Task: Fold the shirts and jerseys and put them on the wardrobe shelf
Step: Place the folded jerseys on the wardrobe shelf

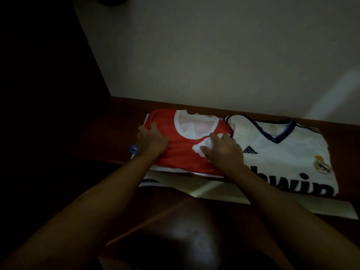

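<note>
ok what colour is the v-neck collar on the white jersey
Dark navy blue, on the white jersey, seen in the head view.

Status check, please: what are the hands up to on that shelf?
Both hands flat on red jersey: left hand, right hand. White jersey folded beside it. Nothing blocking.

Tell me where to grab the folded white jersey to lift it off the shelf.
Take the white jersey by its two short side edges, hands coming from the near side, fingers slid under. It lies flat, folded wide, collar away from you, so a one-point grip would likely let the fold drop open. Its left edge touches the red jersey, so ease in there.
</note>
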A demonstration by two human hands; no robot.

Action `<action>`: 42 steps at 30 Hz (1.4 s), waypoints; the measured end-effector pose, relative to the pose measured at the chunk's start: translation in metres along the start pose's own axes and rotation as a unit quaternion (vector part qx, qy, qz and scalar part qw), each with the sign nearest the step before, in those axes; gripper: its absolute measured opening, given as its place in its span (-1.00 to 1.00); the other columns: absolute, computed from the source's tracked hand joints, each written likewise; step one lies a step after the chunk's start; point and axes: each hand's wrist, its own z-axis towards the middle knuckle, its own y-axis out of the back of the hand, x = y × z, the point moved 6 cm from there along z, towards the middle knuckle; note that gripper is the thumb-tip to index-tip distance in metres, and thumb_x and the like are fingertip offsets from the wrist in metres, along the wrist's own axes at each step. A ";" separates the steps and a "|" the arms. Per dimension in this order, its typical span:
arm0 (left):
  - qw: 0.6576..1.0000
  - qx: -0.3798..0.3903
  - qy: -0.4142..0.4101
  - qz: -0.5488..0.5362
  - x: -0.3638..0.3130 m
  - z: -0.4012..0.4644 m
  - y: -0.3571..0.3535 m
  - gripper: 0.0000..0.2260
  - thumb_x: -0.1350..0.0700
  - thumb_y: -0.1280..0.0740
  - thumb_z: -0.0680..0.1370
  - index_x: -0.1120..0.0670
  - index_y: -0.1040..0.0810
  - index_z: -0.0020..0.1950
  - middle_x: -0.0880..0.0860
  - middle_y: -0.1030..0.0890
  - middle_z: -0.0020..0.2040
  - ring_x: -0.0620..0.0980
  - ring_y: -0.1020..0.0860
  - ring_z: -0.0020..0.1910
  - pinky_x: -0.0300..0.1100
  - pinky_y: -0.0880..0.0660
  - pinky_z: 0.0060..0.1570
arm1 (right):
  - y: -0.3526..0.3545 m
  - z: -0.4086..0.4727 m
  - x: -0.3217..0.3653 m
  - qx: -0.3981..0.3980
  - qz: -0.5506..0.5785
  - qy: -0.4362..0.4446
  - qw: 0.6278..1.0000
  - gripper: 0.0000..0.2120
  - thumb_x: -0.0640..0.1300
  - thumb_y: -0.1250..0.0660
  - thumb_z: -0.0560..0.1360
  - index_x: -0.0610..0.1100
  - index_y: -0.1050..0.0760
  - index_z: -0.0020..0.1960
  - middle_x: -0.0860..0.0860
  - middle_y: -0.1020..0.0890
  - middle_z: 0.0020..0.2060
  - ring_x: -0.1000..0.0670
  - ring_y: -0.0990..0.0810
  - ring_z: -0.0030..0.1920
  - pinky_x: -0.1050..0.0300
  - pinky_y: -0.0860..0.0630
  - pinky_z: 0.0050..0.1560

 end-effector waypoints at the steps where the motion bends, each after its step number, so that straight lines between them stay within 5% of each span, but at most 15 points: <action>1: 1.000 0.011 0.005 -0.022 -0.002 0.000 -0.002 -0.24 -0.14 -0.41 0.52 0.00 -0.12 0.60 0.25 -0.16 0.51 0.32 -0.30 0.43 0.13 -0.38 0.30 | 0.002 0.001 0.003 -0.015 0.011 0.021 1.000 -0.43 0.18 -0.29 0.59 -0.11 -0.39 0.49 -0.24 -0.53 0.31 -0.22 -0.53 0.26 -0.04 -0.48 0.18; 7: 0.999 0.032 -0.009 0.014 -0.004 0.006 -0.013 -0.16 -0.28 -0.33 0.51 0.00 -0.01 0.63 0.27 -0.13 0.57 0.31 -0.18 0.52 0.21 -0.28 0.40 | -0.016 0.010 -0.017 0.072 0.115 -0.091 0.986 -0.29 0.26 -0.34 0.53 0.05 -0.22 0.58 -0.24 -0.18 0.51 -0.29 -0.44 0.38 -0.14 -0.48 0.28; 14: 0.996 0.034 -0.063 0.054 -0.020 0.000 -0.026 -0.25 -0.28 -0.23 0.57 0.06 -0.06 0.62 0.26 -0.16 0.57 0.30 -0.23 0.50 0.17 -0.29 0.39 | -0.011 0.003 -0.038 0.010 0.050 -0.065 0.997 -0.33 0.33 -0.23 0.57 0.01 -0.28 0.56 -0.26 -0.38 0.37 -0.24 -0.47 0.30 -0.13 -0.49 0.21; 17: 0.986 -0.064 -0.102 0.117 -0.032 -0.010 -0.020 -0.28 -0.31 -0.20 0.55 0.07 -0.19 0.58 0.28 -0.24 0.52 0.29 -0.27 0.45 0.18 -0.28 0.37 | 0.013 -0.002 -0.035 -0.122 -0.036 0.016 0.992 -0.40 0.33 -0.17 0.59 -0.13 -0.52 0.35 -0.26 -0.55 0.11 -0.24 -0.55 0.04 -0.06 -0.51 -0.04; 20: 0.943 -0.166 -0.246 0.152 -0.067 -0.032 -0.025 -0.33 -0.32 -0.13 0.54 0.03 -0.30 0.55 0.26 -0.29 0.52 0.29 -0.26 0.48 0.21 -0.21 0.40 | 0.033 -0.006 -0.046 -0.173 -0.047 -0.009 0.984 -0.40 0.34 -0.03 0.62 -0.06 -0.51 0.37 -0.17 -0.59 0.19 -0.18 -0.51 0.18 -0.06 -0.42 0.10; 25: 0.935 -0.012 -0.319 0.151 -0.125 -0.054 -0.083 -0.28 -0.48 0.03 0.53 -0.18 -0.03 0.63 0.12 0.03 0.65 0.31 0.10 0.60 0.35 0.16 0.50 | 0.030 -0.010 -0.101 -0.086 -0.102 -0.070 0.989 -0.33 0.33 0.17 0.59 0.08 -0.18 0.61 -0.13 -0.31 0.56 -0.22 -0.15 0.58 -0.33 -0.13 0.49; 30: 0.938 0.028 -0.297 0.175 -0.134 -0.055 -0.125 -0.24 -0.56 0.14 0.47 -0.28 0.17 0.61 0.05 0.17 0.66 0.43 0.22 0.55 0.56 0.25 0.33 | 0.006 -0.024 -0.154 0.038 -0.070 -0.162 0.984 -0.38 0.41 0.25 0.59 0.30 0.16 0.61 0.02 0.12 0.65 -0.16 0.28 0.62 -0.44 0.34 0.48; 42: 0.943 0.061 -0.270 0.185 -0.173 -0.071 -0.150 -0.22 -0.56 0.19 0.46 -0.25 0.19 0.61 0.05 0.25 0.64 0.45 0.33 0.52 0.57 0.31 0.28 | 0.015 -0.031 -0.206 0.033 -0.091 -0.158 0.983 -0.36 0.45 0.24 0.56 0.32 0.17 0.60 0.06 0.11 0.65 -0.12 0.24 0.63 -0.43 0.29 0.50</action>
